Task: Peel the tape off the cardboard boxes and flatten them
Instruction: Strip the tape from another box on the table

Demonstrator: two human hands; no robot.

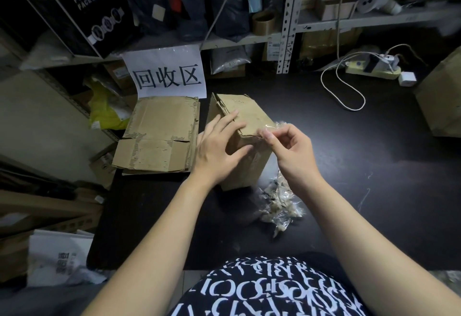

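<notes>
A brown cardboard box stands closed on the black table, in the middle of the head view. My left hand lies against its left side, fingers straight on the top and the near face. My right hand pinches a strip of clear tape at the box's right top edge; the strip is partly lifted. A stack of flattened boxes lies to the left of the box. A crumpled heap of peeled tape sits on the table in front of the box.
A white paper sign hangs from the shelf behind the flattened stack. A power strip with a white cable lies at the back right. Another cardboard box stands at the right edge. Cardboard and bags crowd the floor at left.
</notes>
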